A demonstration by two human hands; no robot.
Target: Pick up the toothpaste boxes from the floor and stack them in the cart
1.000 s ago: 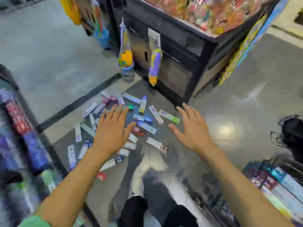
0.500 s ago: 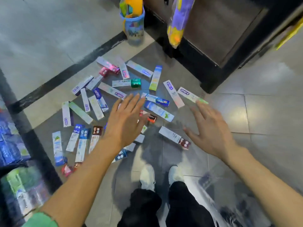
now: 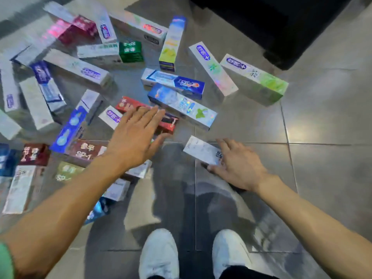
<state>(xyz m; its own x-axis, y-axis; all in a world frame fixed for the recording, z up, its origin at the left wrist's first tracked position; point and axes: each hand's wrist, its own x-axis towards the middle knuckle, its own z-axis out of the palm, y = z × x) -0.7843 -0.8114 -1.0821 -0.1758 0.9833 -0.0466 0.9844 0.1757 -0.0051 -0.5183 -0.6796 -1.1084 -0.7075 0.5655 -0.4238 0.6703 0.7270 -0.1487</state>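
Observation:
Several toothpaste boxes lie scattered on the grey tiled floor (image 3: 322,168). My left hand (image 3: 133,137) hovers with straight, spread fingers over a red box (image 3: 128,104), beside a blue and white box (image 3: 182,106). My right hand (image 3: 238,164) grips one end of a white toothpaste box (image 3: 198,150) lying on the floor, with the fingers along its far side and the thumb at its near side. The cart is out of view.
A black display base (image 3: 271,27) stands at the top right. My two white shoes (image 3: 159,256) stand at the bottom, just behind the boxes. More boxes (image 3: 76,67) spread to the left edge; bare tiles lie to the right.
The view has dropped much closer to the floor. Both hands have lowered toward the boxes, and my right hand has taken hold of the white box.

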